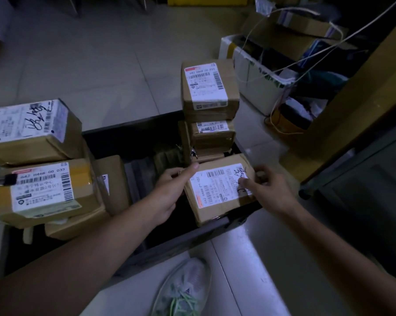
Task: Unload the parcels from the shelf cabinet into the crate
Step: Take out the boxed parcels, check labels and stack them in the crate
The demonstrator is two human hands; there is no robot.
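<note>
Brown cardboard parcel (217, 210), white-labelled, was clamped between both hands: left hand (169, 192) curled on its left edge with the thumb on top, right hand (269, 190) pinching its right edge, both equally near. It sat tilted over the dark crate's (169, 245) near right corner, before stacked parcels (209, 92). Long axis could not be told.

The parcels (220, 190) are matt brown cardboard, sealed with glossy tape and bearing white paper labels. The crate (183, 238) looks like dark matt plastic. The floor (96, 65) is smooth, glossy tile.
</note>
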